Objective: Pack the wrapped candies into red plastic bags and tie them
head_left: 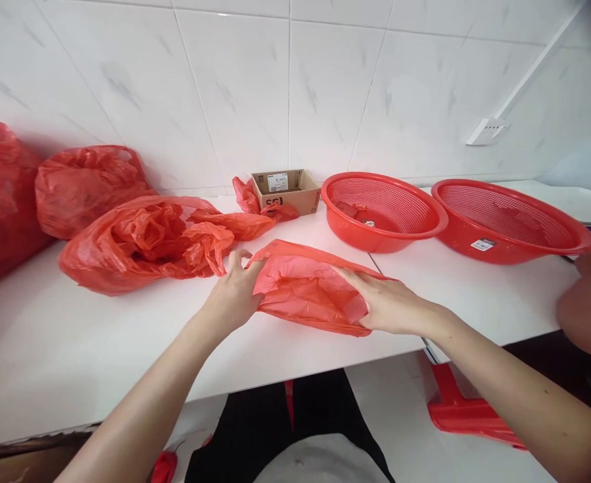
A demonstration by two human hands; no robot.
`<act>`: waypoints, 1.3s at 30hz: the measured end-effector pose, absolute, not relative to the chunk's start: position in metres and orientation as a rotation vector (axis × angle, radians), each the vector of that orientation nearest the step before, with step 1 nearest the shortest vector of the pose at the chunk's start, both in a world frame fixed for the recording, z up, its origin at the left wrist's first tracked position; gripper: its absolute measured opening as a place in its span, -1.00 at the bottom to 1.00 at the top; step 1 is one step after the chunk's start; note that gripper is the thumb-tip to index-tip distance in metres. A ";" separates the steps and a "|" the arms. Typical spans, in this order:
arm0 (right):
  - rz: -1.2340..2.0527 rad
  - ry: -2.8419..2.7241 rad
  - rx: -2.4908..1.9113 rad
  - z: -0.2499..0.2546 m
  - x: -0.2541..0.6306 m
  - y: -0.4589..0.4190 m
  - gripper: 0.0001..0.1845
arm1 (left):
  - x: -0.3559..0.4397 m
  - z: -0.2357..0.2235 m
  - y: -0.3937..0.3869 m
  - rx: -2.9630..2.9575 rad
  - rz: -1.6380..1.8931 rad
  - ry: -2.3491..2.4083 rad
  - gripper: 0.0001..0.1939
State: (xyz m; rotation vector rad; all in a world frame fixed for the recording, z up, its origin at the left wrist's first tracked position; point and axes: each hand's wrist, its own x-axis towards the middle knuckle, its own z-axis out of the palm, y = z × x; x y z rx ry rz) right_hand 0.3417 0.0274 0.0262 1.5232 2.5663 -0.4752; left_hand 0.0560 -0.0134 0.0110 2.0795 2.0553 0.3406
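Both your hands are on a flat red plastic bag at the near middle of the white counter.

Your left hand pinches the red plastic bag at its left edge, fingers closed on the film; your right hand lies nearly flat on its right part, fingers closed down over the film. Keep the left pinch light and the film taut between your hands, clear of the crumpled bag just left and the colander far right.

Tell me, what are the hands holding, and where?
Both hold one red plastic bag: the left hand grips its left edge, the right hand its right side.
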 end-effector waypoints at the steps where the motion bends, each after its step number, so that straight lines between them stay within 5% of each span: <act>1: -0.510 2.580 1.497 0.025 0.341 0.028 0.12 | 0.055 0.011 -0.010 2.080 0.292 2.075 -0.27; 4: -0.693 2.661 1.489 0.024 0.344 0.031 0.02 | 0.048 0.013 -0.002 2.055 0.281 2.026 -0.34; 10: -1.246 2.954 1.582 0.037 0.363 0.046 -0.61 | 0.037 0.034 -0.002 1.769 0.682 1.543 -0.58; 15: -0.049 2.891 2.038 0.032 0.386 0.098 -0.51 | 0.039 0.048 0.003 1.544 0.718 1.345 -0.60; 17: 0.144 2.726 2.003 0.026 0.388 0.107 -0.59 | 0.040 0.047 0.010 1.502 0.678 1.351 -0.61; 20: -0.052 2.738 1.960 0.030 0.376 0.097 -0.66 | 0.041 0.041 0.023 1.423 0.676 1.324 -0.60; 25: -0.780 2.815 1.695 0.063 0.362 0.099 -0.47 | 0.038 0.023 0.034 1.273 0.722 1.245 -0.61; 30: -0.400 2.487 1.842 0.061 0.385 0.163 -0.47 | 0.028 0.013 0.030 1.120 0.673 1.198 -0.60; 34: -0.446 2.375 1.592 0.026 0.392 0.183 -0.32 | 0.024 0.016 0.026 1.036 0.718 1.180 -0.58; 39: -0.412 2.440 1.606 0.008 0.393 0.182 -0.83 | 0.028 0.017 0.029 1.027 0.781 1.155 -0.60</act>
